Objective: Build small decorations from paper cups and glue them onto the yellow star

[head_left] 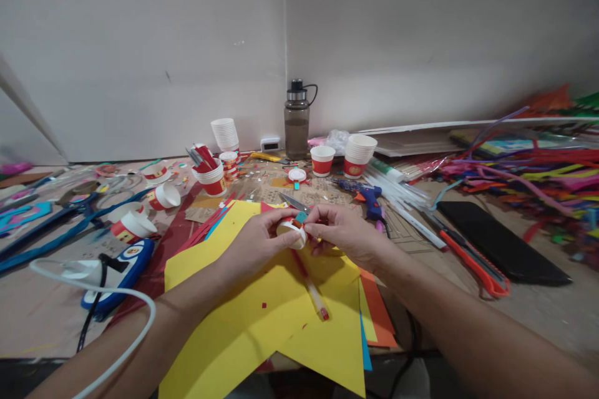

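Observation:
Between the thumb and fingers of my left hand is a small white cut-off paper cup base, with a teal paper piece and a brown bit at its edge. My right hand is closed in a pinch against the right side of this cup base; what lies between its fingertips is hidden. Just behind the hands, scissors show their blades. Below them a pen with a red end rests on yellow paper sheets.
A water bottle stands against the white partition. Stacked paper cups and a blue glue gun are behind my right hand. An orange cutter and black phone lie right. Cut cups and a white cable are left.

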Available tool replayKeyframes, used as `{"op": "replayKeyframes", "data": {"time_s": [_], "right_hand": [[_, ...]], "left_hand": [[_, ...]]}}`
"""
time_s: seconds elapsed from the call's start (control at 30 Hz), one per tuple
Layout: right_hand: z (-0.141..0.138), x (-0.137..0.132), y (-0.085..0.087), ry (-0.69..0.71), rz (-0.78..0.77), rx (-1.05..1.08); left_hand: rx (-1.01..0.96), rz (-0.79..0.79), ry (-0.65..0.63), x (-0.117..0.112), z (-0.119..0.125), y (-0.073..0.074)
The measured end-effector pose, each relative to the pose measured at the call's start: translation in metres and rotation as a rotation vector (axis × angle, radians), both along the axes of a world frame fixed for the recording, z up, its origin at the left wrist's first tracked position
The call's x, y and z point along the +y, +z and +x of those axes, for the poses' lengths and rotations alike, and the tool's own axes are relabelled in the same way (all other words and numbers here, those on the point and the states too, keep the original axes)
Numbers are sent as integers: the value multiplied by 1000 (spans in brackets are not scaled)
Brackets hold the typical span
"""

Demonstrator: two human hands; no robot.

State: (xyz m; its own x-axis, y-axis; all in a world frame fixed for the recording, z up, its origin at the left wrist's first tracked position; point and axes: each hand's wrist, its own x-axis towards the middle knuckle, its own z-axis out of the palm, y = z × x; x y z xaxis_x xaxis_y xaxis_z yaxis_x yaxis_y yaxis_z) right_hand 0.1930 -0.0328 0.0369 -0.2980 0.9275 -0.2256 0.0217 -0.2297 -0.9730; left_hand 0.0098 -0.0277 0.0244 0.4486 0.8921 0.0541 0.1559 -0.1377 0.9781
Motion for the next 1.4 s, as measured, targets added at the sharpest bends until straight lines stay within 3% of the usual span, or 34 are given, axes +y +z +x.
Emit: {"op": "replayKeyframes", "data": {"time_s": [1.4], "right_hand": [[2, -1, 1, 18, -3, -30]], "left_hand": [[-7, 29, 1, -1, 1, -2]]}}
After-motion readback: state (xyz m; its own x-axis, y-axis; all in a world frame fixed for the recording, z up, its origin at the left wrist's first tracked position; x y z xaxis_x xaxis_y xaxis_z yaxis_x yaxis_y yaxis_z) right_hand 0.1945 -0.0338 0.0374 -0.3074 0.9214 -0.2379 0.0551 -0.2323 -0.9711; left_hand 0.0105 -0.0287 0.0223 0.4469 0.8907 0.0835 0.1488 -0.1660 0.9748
